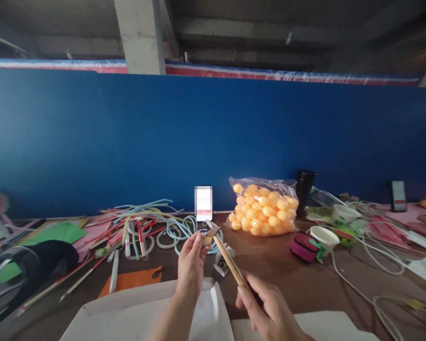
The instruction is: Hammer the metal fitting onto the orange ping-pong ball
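My right hand (pixel 264 305) is wrapped round the wooden handle of a small hammer (pixel 230 263), whose grey metal head points up and to the left. My left hand (pixel 191 263) pinches a small round gold-coloured metal piece (pixel 208 239) between thumb and fingers. The hammer's head is right beside that piece; whether they touch I cannot tell. Just below the head, partly behind the handle, a small open box (pixel 220 266) holds tiny metal bits. Under my left forearm lies a large white sheet or bag (pixel 128 312).
Behind my hands, a clear bag of orange balls (pixel 264 210) stands near the blue partition (pixel 213 132). Coiled pale tubes (pixel 181 232) and several sticks lie left. Rightward are a paper cup (pixel 324 237), a magenta pouch (pixel 303 247) and white cables (pixel 355 298). A phone (pixel 204 203) stands upright.
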The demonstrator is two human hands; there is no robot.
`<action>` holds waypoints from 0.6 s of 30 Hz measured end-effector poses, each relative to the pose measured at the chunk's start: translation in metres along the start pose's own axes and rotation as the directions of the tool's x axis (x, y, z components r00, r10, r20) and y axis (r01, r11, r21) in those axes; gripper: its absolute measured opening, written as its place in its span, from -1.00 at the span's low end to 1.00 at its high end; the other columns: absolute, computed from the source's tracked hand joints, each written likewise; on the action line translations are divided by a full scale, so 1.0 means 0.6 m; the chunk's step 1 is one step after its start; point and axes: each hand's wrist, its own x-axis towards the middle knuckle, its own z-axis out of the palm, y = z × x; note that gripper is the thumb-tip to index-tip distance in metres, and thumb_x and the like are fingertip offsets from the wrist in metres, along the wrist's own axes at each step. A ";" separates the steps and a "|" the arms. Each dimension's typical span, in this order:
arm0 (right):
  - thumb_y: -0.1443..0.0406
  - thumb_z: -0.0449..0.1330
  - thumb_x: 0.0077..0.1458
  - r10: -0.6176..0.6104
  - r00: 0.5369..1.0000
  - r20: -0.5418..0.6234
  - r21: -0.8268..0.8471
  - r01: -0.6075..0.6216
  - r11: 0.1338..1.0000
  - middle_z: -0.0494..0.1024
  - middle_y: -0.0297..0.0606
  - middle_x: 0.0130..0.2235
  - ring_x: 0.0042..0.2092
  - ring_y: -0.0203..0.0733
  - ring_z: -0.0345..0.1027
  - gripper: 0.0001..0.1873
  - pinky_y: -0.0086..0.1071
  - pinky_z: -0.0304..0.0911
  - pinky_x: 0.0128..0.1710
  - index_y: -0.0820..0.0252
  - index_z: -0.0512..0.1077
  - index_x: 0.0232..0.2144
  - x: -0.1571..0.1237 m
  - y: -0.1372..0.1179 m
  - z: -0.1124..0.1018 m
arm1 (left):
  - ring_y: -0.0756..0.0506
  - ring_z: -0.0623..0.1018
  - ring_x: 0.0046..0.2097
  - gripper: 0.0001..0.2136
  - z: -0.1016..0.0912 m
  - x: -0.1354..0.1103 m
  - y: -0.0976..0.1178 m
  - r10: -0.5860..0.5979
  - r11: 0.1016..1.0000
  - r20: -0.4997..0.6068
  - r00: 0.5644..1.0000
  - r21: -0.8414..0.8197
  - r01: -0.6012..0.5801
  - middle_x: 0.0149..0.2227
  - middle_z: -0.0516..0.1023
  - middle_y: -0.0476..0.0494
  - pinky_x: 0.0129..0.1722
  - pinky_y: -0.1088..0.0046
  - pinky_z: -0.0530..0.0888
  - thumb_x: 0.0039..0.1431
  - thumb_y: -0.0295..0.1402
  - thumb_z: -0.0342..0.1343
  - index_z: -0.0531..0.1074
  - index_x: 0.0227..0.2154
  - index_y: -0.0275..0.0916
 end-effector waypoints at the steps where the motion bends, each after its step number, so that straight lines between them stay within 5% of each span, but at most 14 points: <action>1: 0.09 -0.05 0.31 0.006 1.000 -0.015 0.003 -0.006 1.000 0.48 -0.33 -0.46 -0.63 -0.35 0.24 -0.62 -0.53 0.17 -0.63 0.21 0.34 -0.02 0.000 -0.001 0.000 | 0.02 0.52 -0.28 -0.76 0.000 0.000 0.000 0.001 1.000 -0.002 1.000 0.001 -0.001 -0.31 0.53 -0.08 -0.25 0.50 0.51 -0.06 -0.30 0.35 0.55 -0.31 -0.29; 18: 0.01 -0.03 0.27 0.030 0.995 -0.098 0.072 -0.023 0.997 0.46 -0.34 -0.49 -0.65 -0.35 0.20 -0.58 -0.51 0.13 -0.66 0.20 0.38 -0.12 -0.001 -0.009 0.001 | 0.03 0.53 -0.33 -0.75 0.005 -0.004 0.003 -0.025 0.999 -0.016 1.000 -0.027 0.025 -0.37 0.54 -0.08 -0.27 0.51 0.52 -0.08 -0.30 0.36 0.55 -0.34 -0.31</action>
